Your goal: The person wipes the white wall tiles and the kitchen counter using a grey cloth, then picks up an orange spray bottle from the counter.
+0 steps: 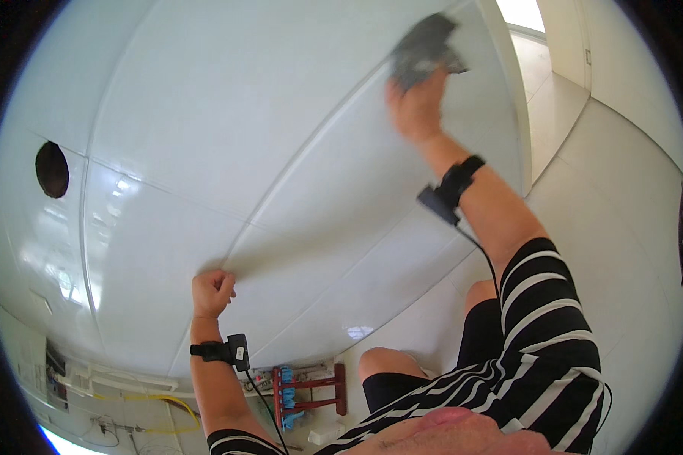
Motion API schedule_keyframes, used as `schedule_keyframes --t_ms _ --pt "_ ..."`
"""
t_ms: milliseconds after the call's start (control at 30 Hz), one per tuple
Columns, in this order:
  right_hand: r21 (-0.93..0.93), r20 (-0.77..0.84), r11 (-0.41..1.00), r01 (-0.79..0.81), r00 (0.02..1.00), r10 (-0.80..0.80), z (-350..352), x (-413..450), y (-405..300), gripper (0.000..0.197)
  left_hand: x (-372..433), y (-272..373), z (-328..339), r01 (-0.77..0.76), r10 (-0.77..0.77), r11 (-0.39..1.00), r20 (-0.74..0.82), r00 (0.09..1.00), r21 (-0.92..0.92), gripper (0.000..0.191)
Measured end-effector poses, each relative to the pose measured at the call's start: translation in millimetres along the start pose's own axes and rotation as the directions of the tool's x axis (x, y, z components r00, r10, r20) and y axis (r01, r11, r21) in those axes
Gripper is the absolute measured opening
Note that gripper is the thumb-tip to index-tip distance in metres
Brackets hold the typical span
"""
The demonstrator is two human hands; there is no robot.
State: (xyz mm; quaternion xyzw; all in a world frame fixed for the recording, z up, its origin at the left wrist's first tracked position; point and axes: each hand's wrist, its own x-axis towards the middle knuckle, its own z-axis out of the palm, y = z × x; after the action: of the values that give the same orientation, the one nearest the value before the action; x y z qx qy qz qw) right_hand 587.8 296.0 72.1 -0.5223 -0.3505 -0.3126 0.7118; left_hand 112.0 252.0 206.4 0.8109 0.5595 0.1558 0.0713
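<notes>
My right hand [421, 108] is raised against a glossy white tiled wall [205, 125], near the wall's end by a doorway. It grips a dark grey cloth [424, 54], which is blurred and spread on the tiles. Lower and to the left, my left hand [213, 291] is curled into a fist at the wall, close to a tile seam. Nothing shows in that fist. Each forearm wears a black strap with a small device, the right one [452, 190] and the left one [222, 351], both with a cable.
A round dark hole [52, 169] opens in the wall at far left. Below stand a red-brown wooden stool or rack [313, 405] with blue strips and a small white box [325, 433]. A yellow hose [190, 410] hangs at lower left. An open doorway [538, 74] lies upper right, beyond pale floor tiles [592, 187].
</notes>
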Motion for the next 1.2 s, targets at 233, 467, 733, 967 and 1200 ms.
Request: schedule_keyframes --t_ms 233,467,733,967,1200 --pt "-0.013 0.192 0.951 0.309 0.934 -0.301 -22 55 -20 0.051 0 8 4 0.046 -0.046 0.999 -0.009 0.999 -0.012 0.024" --pt "-0.211 0.011 0.973 0.090 0.996 -0.090 -18 59 113 0.042 -5 7 1 0.072 -0.072 0.997 0.004 0.997 -0.025 0.024" --pt "-0.301 0.106 0.842 -0.447 0.862 0.495 -35 -16 146 0.057 -1 6 1 0.122 -0.123 0.989 -0.003 0.992 -0.084 0.027" --pt "-0.076 0.013 0.960 0.268 0.963 -0.268 -2 142 30 0.049 -5 16 2 0.127 -0.128 0.990 -0.014 0.992 -0.059 0.028" --pt "-0.192 0.125 0.967 0.165 0.982 -0.143 -17 89 63 0.045 -5 10 2 0.084 -0.086 0.993 -0.017 0.996 -0.078 0.028"
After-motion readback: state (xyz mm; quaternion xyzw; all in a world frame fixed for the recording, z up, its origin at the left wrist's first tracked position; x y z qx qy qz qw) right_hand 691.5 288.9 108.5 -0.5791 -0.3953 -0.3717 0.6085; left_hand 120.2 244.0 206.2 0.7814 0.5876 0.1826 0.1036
